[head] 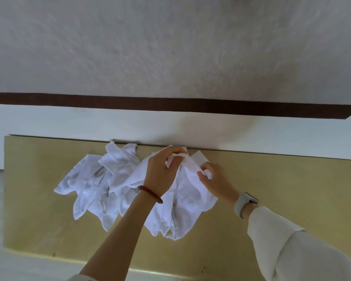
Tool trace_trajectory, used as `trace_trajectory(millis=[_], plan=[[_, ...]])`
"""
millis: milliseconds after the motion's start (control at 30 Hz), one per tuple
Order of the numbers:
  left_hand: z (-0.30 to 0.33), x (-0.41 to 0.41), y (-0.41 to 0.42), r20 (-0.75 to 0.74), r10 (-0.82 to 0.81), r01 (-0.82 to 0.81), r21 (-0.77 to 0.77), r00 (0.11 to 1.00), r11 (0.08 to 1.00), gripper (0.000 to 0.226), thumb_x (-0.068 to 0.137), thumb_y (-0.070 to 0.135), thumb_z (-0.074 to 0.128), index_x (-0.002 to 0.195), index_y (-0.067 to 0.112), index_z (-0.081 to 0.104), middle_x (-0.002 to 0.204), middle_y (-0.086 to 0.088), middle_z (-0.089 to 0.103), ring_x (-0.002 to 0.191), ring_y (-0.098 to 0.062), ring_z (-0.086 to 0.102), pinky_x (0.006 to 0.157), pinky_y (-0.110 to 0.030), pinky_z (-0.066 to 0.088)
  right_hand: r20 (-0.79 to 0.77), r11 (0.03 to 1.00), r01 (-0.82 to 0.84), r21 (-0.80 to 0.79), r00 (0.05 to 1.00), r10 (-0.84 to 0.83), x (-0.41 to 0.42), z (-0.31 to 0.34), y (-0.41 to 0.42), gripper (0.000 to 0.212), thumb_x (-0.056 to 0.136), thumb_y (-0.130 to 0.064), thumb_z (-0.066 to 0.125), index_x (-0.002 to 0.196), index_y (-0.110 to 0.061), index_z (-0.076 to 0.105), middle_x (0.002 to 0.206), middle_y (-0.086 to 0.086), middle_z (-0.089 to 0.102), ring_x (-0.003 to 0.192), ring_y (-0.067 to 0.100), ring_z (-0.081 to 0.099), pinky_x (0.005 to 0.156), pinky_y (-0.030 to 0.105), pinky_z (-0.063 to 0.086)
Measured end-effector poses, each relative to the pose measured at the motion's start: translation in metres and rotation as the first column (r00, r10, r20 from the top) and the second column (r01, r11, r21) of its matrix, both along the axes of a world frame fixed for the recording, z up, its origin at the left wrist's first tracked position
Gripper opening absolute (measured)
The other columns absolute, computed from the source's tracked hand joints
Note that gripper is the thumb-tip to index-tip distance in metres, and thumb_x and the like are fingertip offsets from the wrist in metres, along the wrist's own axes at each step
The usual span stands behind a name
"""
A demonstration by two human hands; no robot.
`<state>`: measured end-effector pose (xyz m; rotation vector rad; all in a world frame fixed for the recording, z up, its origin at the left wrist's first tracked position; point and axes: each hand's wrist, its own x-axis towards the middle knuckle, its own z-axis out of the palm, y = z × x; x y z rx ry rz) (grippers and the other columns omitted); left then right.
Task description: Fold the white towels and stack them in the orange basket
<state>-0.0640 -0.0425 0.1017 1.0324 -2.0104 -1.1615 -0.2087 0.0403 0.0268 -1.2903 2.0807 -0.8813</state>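
We note the left hand (160,169) with fingers (177,153) curled shut on a strip of towel edge at the far side of the pile. The right hand (215,181) pinches the same edge, its fingers (204,175) closed on a small bunch of cloth. The held towel (187,199) hangs in soft vertical pleats, thin, limp, matte white. A heap of further towels (95,185) lies just left of it, crumpled, corners pointing outward.

We judge the task barely begun: no folded towel shows, and no basket is in view. All cloth rests on the surface (282,189), a smooth yellow-tan board against a pale wall (69,122).

A bead bracelet (150,193) sits on the left wrist, a watch (245,203) on the right.
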Motion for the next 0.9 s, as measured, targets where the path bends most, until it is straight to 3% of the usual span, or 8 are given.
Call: trace_trajectory(millis=[67, 167, 300, 500, 667, 767, 900], plan=[[0.025, -0.011, 0.010, -0.040, -0.001, 0.001, -0.010, 0.999, 1.000, 0.029, 0.086, 0.010, 0.056, 0.077, 0.037, 0.057, 0.081, 0.027, 0.059, 0.078, 0.016, 0.054, 0.069, -0.002, 0.039, 0.045, 0.999, 0.038, -0.020, 0.998, -0.037, -0.019, 0.025, 0.016, 0.009, 0.088, -0.011, 0.055, 0.083, -0.019, 0.054, 0.076, -0.016, 0.054, 0.071, 0.006, 0.053, 0.062, 0.016, 0.040], [0.054, -0.034, 0.034, -0.092, -0.040, 0.036, -0.043, 0.995, 0.998, 0.029, 0.087, 0.008, 0.056, 0.078, 0.036, 0.058, 0.082, 0.025, 0.060, 0.080, 0.015, 0.054, 0.069, -0.003, 0.040, -0.004, 0.992, 0.109, -0.057, 0.994, -0.110, -0.054, 0.060, 0.059, 0.008, 0.087, -0.007, 0.055, 0.083, -0.014, 0.057, 0.073, -0.013, 0.057, 0.069, 0.001, 0.054, 0.057, 0.006, 0.037], [0.076, -0.081, 0.068, -0.076, -0.117, 0.109, -0.097, 0.990, 0.989, 0.023, 0.087, 0.005, 0.056, 0.082, 0.026, 0.064, 0.084, 0.023, 0.061, 0.080, 0.015, 0.055, 0.070, -0.004, 0.041, -0.093, 0.962, 0.258, -0.090, 0.960, -0.266, -0.109, 0.091, 0.127, 0.008, 0.086, -0.010, 0.055, 0.083, -0.016, 0.059, 0.071, 0.001, 0.064, 0.064, 0.021, 0.057, 0.053, 0.022, 0.039], [0.091, -0.161, 0.107, -0.028, -0.143, 0.136, -0.177, 0.989, 0.975, 0.014, 0.086, 0.007, 0.060, 0.091, 0.011, 0.072, 0.092, 0.009, 0.064, 0.082, -0.005, 0.056, 0.072, 0.001, 0.036, -0.278, 0.884, 0.444, -0.144, 0.840, -0.467, -0.189, 0.132, 0.214, 0.015, 0.091, -0.021, 0.050, 0.093, -0.013, 0.063, 0.079, -0.003, 0.061, 0.075, 0.019, 0.058, 0.063, 0.028, 0.040], [0.107, -0.200, 0.133, -0.064, -0.158, 0.139, -0.227, 0.985, 0.964, 0.016, 0.085, 0.009, 0.061, 0.097, 0.015, 0.071, 0.094, 0.004, 0.064, 0.084, -0.005, 0.056, 0.072, -0.002, 0.037, -0.250, 0.807, 0.473, -0.355, 0.784, -0.569, -0.230, 0.158, 0.267, 0.015, 0.090, -0.010, 0.052, 0.095, -0.009, 0.066, 0.094, 0.004, 0.065, 0.087, 0.021, 0.058, 0.075, 0.033, 0.046], [0.105, -0.198, 0.148, -0.115, -0.207, 0.179, -0.217, 0.972, 0.960, 0.021, 0.083, 0.008, 0.064, 0.091, 0.026, 0.067, 0.089, 0.011, 0.065, 0.079, 0.011, 0.056, 0.073, -0.003, 0.041, -0.240, 0.780, 0.451, -0.433, 0.777, -0.582, -0.234, 0.153, 0.293, 0.016, 0.088, -0.005, 0.054, 0.096, -0.009, 0.068, 0.097, 0.004, 0.065, 0.091, 0.021, 0.059, 0.079, 0.034, 0.048], [0.071, -0.170, 0.163, 0.010, -0.292, 0.290, -0.149, 0.956, 0.945, 0.029, 0.080, 0.008, 0.067, 0.081, 0.036, 0.066, 0.080, 0.035, 0.063, 0.083, 0.011, 0.058, 0.080, -0.011, 0.044, -0.299, 0.828, 0.396, -0.397, 0.798, -0.524, -0.212, 0.114, 0.328, 0.019, 0.085, -0.008, 0.054, 0.096, -0.006, 0.069, 0.095, 0.008, 0.064, 0.083, 0.021, 0.058, 0.072, 0.030, 0.048]])
